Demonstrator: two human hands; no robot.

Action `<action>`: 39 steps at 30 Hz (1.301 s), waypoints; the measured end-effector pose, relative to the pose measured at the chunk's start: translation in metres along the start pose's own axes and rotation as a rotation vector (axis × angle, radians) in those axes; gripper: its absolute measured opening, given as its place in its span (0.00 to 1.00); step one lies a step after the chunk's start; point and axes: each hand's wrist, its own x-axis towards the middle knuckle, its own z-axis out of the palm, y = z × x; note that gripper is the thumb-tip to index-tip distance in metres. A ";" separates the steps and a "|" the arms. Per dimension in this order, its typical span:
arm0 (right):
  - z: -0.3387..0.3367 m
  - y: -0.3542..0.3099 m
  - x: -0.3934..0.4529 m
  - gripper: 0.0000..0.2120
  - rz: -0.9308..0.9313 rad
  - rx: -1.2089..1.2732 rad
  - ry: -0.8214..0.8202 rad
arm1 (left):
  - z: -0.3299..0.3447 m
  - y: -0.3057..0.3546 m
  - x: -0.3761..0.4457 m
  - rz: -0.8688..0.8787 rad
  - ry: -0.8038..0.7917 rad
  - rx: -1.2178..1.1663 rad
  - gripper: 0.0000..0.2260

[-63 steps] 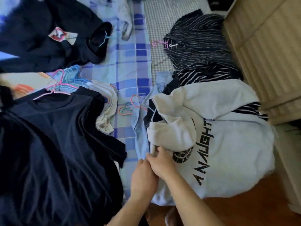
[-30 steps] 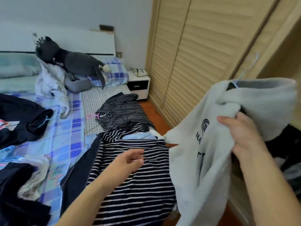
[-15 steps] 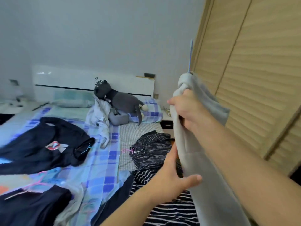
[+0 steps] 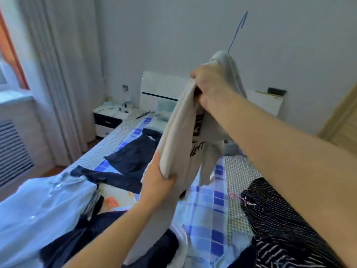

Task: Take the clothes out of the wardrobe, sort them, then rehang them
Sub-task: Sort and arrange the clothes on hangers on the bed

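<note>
right hand (image 4: 209, 84) raised, left hand (image 4: 157, 182) gripping

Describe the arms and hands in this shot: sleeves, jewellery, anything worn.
Both forearms are bare as far as the frame shows, with no sleeves in view. The left hand and right hand wear no gloves, and no rings, watch or bracelets are visible on the sides seen.

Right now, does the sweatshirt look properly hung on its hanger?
No. The grey sweatshirt hangs bunched and twisted; the right hand grips it below the blue hanger hook, and the left hand holds a folded part.
</note>
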 end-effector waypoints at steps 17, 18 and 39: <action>0.023 0.421 0.204 0.16 0.178 -0.034 0.296 | -0.107 -0.261 0.347 0.080 0.197 1.114 0.23; 0.007 0.486 0.198 0.16 0.252 -0.123 0.308 | -0.070 -0.311 0.328 -0.072 0.088 1.095 0.29; -0.158 0.713 -0.005 0.32 0.984 -0.518 -0.340 | 0.137 -0.547 0.085 -0.280 -0.344 1.097 0.25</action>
